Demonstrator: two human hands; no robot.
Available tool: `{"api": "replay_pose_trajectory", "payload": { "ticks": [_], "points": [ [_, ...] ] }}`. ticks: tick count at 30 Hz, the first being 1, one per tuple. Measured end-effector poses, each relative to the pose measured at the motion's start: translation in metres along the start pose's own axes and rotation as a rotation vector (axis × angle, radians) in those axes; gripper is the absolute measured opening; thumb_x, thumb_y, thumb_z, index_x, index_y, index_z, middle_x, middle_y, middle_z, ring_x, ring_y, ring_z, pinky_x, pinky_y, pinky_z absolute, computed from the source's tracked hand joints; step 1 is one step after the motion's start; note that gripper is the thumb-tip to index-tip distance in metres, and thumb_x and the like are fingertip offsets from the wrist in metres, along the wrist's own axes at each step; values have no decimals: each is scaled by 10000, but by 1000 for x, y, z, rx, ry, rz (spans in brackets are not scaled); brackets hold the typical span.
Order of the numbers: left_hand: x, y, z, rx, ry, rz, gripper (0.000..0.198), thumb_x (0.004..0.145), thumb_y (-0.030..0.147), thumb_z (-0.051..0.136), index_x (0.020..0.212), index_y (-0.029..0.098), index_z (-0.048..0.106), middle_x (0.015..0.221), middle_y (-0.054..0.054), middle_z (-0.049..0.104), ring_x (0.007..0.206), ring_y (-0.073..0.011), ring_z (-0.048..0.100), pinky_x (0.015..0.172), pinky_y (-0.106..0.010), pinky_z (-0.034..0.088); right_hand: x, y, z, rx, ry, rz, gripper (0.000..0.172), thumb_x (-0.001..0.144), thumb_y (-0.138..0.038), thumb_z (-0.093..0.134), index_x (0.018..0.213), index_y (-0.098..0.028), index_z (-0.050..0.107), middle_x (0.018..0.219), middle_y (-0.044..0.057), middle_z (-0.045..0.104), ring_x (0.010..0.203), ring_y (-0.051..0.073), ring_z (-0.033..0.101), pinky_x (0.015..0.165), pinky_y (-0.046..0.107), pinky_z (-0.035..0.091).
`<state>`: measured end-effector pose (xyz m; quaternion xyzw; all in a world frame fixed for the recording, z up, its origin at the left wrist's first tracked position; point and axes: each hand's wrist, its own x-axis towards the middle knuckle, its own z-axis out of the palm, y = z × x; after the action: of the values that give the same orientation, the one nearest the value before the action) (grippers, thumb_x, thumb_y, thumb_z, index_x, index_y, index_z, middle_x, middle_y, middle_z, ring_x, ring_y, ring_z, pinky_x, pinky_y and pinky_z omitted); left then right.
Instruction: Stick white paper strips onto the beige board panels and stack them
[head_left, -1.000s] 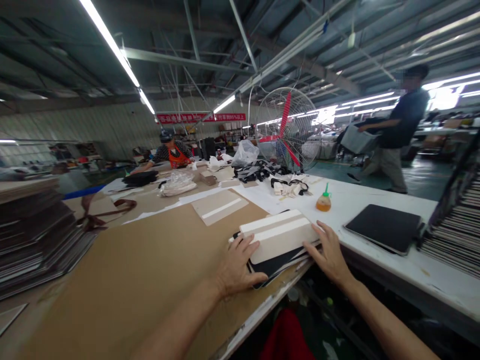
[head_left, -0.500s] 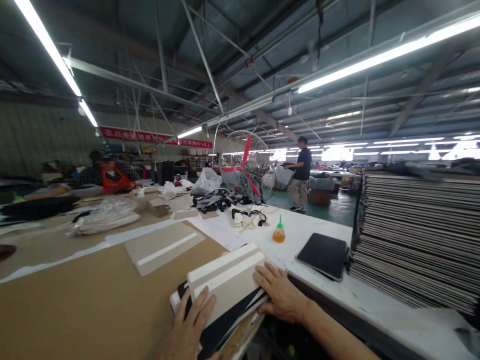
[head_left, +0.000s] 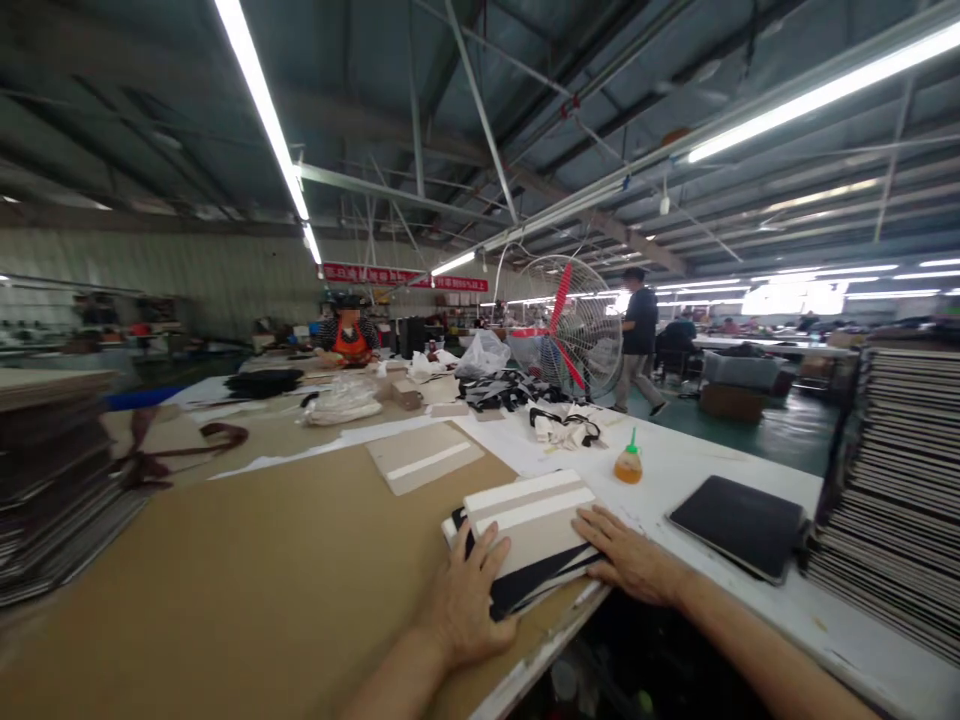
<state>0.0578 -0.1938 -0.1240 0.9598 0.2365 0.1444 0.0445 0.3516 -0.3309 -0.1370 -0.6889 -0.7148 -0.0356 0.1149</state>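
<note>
A small stack of beige and black panels [head_left: 534, 535] with white strips lies at the table's front edge. My left hand [head_left: 469, 595] rests on its left side with the fingers spread over the top panel. On its right end lies my right hand [head_left: 634, 555], fingers stretched over the edge. Behind the stack, a single beige panel [head_left: 427, 457] with one white strip lies flat on brown board [head_left: 247, 560].
An orange glue bottle [head_left: 628, 463] with a green tip and a black panel [head_left: 739, 525] are at the right. Tall panel stacks [head_left: 892, 500] [head_left: 52, 480] flank both sides. Behind are fabric scraps [head_left: 510, 388], a fan [head_left: 574, 325] and two people [head_left: 640, 330] [head_left: 350, 335].
The view has swung left, bringing the left panel stack into sight. Both hands remain on the small stack. The standing person in the back has turned and is in a walking stance.
</note>
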Motion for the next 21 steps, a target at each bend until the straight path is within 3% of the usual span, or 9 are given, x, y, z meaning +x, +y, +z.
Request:
{"api": "replay_pose_trajectory", "payload": {
  "ticks": [3, 6, 9, 12, 15, 17, 19, 21],
  "points": [
    [-3, 8, -13, -16, -97, -45, 980, 626, 572, 639, 1468, 228, 273, 1574, -65, 174, 1416, -446, 11, 1052, -676, 272, 4, 3, 1, -24, 8, 46, 648, 872, -437, 517, 1472, -280, 327, 1534, 81, 311, 1401, 321, 250, 1081, 537, 302],
    [-10, 6, -23, -38, -147, -44, 1082, 562, 761, 612, 1471, 312, 232, 1582, -28, 141, 1408, -468, 4, 1026, -760, 169, 12, 7, -1, -68, -6, 56, 679, 795, -404, 569, 1441, -294, 388, 1516, 86, 347, 1374, 365, 289, 1026, 612, 311],
    [-22, -2, -30, -89, -180, -6, 1059, 611, 834, 517, 1477, 319, 190, 1586, -46, 115, 1411, -461, -9, 1013, -785, 100, 24, 14, -3, -78, -6, 36, 654, 728, -352, 572, 1375, -321, 483, 1461, 83, 436, 1334, 381, 349, 972, 654, 334],
    [-34, -11, -34, -136, -208, -7, 1000, 671, 851, 429, 1477, 308, 196, 1581, -68, 139, 1412, -456, 30, 1018, -778, 119, 32, 30, -3, -65, -57, 121, 581, 674, -295, 546, 1248, -354, 607, 1371, 89, 538, 1257, 408, 446, 885, 695, 379],
    [-38, -22, -39, -161, -163, 38, 926, 726, 829, 383, 1470, 299, 227, 1570, -83, 185, 1411, -437, 104, 1053, -727, 160, 35, 55, -8, -58, -77, 188, 480, 626, -294, 561, 1076, -370, 709, 1244, 111, 633, 1147, 441, 540, 825, 731, 392],
    [-33, -35, -43, -175, -89, 97, 876, 761, 799, 380, 1463, 291, 250, 1561, -91, 212, 1409, -413, 141, 1078, -677, 190, 44, 67, -20, -19, -54, 155, 421, 637, -348, 594, 1034, -351, 733, 1178, 129, 669, 1110, 412, 577, 895, 679, 396],
    [-20, -56, -45, -182, -16, 156, 823, 788, 763, 398, 1447, 283, 287, 1544, -98, 254, 1403, -392, 172, 1090, -638, 216, 68, 66, -36, 44, -64, 124, 435, 692, -435, 603, 1093, -315, 720, 1190, 133, 665, 1121, 354, 588, 982, 553, 399],
    [1, -86, -44, -180, 37, 185, 743, 826, 706, 415, 1425, 274, 334, 1516, -100, 308, 1392, -363, 212, 1098, -599, 239, 109, 49, -47, 93, -119, 124, 456, 779, -493, 545, 1160, -288, 692, 1224, 118, 651, 1140, 320, 584, 1009, 464, 401]
  ]
}}
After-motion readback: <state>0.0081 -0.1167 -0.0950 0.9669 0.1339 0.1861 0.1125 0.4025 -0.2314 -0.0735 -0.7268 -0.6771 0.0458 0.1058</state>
